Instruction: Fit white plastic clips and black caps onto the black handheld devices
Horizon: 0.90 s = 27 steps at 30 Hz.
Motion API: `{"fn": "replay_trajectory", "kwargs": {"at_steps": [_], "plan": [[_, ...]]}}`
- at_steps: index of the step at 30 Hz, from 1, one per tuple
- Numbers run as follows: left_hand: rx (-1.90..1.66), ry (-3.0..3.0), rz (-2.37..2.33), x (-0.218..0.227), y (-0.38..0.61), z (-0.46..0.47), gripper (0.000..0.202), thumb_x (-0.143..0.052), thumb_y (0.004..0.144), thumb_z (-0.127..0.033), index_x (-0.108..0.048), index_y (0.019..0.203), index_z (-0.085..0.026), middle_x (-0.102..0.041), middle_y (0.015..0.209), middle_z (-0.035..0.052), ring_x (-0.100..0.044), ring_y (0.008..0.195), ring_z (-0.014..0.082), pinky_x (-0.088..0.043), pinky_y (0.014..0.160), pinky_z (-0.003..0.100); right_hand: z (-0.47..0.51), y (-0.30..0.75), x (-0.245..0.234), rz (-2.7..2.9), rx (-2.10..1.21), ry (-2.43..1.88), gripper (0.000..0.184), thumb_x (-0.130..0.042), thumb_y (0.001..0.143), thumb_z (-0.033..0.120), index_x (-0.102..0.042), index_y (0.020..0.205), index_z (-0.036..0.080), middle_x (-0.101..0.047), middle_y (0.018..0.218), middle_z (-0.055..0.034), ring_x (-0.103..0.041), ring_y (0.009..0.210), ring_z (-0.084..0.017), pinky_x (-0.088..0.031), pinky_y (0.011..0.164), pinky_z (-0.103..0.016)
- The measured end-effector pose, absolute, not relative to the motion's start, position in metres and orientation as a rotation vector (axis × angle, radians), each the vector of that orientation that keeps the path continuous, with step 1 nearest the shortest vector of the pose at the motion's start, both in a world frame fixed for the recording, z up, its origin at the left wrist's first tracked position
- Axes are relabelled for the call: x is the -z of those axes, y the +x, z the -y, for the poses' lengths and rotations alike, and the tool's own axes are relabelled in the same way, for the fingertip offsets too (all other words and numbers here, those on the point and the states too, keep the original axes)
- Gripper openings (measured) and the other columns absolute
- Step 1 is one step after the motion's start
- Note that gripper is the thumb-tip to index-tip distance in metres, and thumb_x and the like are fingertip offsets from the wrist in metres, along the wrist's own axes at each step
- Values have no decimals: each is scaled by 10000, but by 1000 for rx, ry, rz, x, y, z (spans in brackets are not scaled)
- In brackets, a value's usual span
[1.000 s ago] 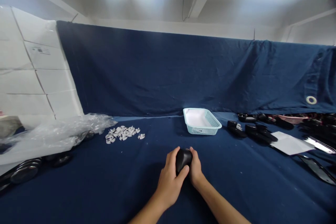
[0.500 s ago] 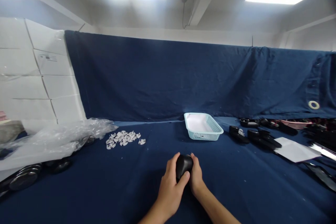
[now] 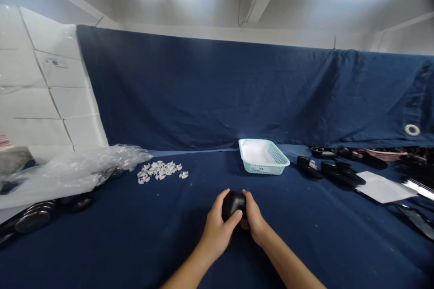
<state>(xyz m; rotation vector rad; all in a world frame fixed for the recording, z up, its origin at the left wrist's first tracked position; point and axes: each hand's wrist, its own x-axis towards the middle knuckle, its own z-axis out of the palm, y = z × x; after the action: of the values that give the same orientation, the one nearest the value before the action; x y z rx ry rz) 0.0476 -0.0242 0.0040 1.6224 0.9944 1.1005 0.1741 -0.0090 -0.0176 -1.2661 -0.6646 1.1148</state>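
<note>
Between my hands is a rounded black plastic part (image 3: 233, 203), held low over the blue cloth of the table. My left hand (image 3: 217, 226) wraps its left side, thumb across the near face. Fingers of my right hand (image 3: 253, 217) close on its right side and curl partly underneath. The part's underside and far face are hidden, so its exact kind does not show. Beyond the hands, to the left, lies a loose pile of small white plastic pieces (image 3: 159, 170). A light blue basket (image 3: 265, 169) with a white lining stands ahead and to the right.
On the left, clear plastic wrap (image 3: 77, 174) lies by shiny black parts (image 3: 34, 221), with white boxes (image 3: 30, 104) stacked behind. More black parts (image 3: 339, 175) and a white sheet (image 3: 384, 187) are on the right. A blue curtain (image 3: 203, 90) hangs across the back.
Both hands still grip the black part, which has turned a little and shifted slightly left. The whole view has tilted down somewhat.
</note>
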Motion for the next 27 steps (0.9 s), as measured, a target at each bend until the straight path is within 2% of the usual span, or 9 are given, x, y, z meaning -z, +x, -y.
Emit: {"fn": "replay_trajectory", "kwargs": {"at_steps": [4, 8, 10, 13, 15, 18, 21, 23, 27], "plan": [[-1048, 1646, -912, -14, 40, 20, 606, -687, 733, -346, -493, 1297, -237, -618, 1168, 76, -550, 1104, 275, -409, 970, 416, 9, 177, 14, 592, -1319, -1313, 466, -373, 821, 569, -421, 514, 222, -326, 309, 61, -248, 235, -82, -141, 270, -182], [-1011, 1691, -868, -20, 35, 16, 610, -721, 694, -282, -523, 1270, -244, -597, 1201, 62, -539, 1114, 258, -386, 995, 395, 8, 178, 13, 576, -1350, -1318, 440, -370, 830, 555, -416, 543, 224, -339, 309, 61, -243, 241, -81, -157, 262, -179], [-986, 1650, -871, -20, 35, 14, 606, -725, 689, -267, -527, 1261, -253, -593, 1198, 59, -562, 1070, 244, -423, 956, 378, 8, 178, 13, 598, -1350, -1312, 441, -378, 830, 559, -442, 557, 218, -364, 313, 53, -267, 246, -88, -183, 260, -184], [-910, 1468, -879, -16, 38, 13, 616, -717, 707, -286, -489, 1279, -283, -615, 1117, 57, -629, 822, 182, -523, 701, 290, 10, 178, 14, 659, -1339, -1291, 486, -389, 821, 604, -492, 573, 200, -422, 342, 31, -332, 266, -100, -225, 267, -193], [-868, 1321, -872, -13, 41, 13, 637, -708, 725, -330, -444, 1304, -299, -637, 1001, 50, -622, 663, 146, -493, 507, 219, 11, 178, 14, 697, -1321, -1272, 520, -397, 808, 642, -516, 585, 188, -447, 367, 25, -376, 291, -107, -255, 281, -198], [-838, 1063, -799, -9, 44, 11, 590, -652, 774, -429, -443, 1292, -239, -644, 815, 43, -623, 569, 150, -459, 390, 194, 12, 176, 12, 786, -1200, -1251, 509, -444, 789, 656, -574, 671, 179, -504, 445, 26, -451, 361, -121, -311, 317, -203], [-747, 730, -693, -7, 45, 9, 493, -563, 831, -482, -529, 1169, -125, -655, 765, 68, -651, 574, 174, -527, 428, 253, 12, 174, 12, 949, -928, -1237, 398, -571, 748, 578, -643, 845, 199, -645, 685, -6, -580, 572, -161, -430, 438, -225], [-709, 564, -642, -7, 44, 9, 463, -534, 851, -481, -560, 1116, -102, -675, 800, 84, -675, 618, 192, -560, 485, 287, 11, 174, 13, 1003, -814, -1235, 374, -655, 696, 513, -664, 920, 214, -679, 839, -25, -612, 727, -191, -482, 552, -248], [-731, 490, -626, -11, 42, 11, 438, -558, 843, -462, -575, 1117, -120, -698, 869, 77, -701, 703, 230, -566, 517, 310, 7, 177, 16, 1011, -733, -1269, 390, -692, 665, 472, -685, 947, 202, -685, 886, -44, -614, 816, -226, -497, 673, -301]]}}
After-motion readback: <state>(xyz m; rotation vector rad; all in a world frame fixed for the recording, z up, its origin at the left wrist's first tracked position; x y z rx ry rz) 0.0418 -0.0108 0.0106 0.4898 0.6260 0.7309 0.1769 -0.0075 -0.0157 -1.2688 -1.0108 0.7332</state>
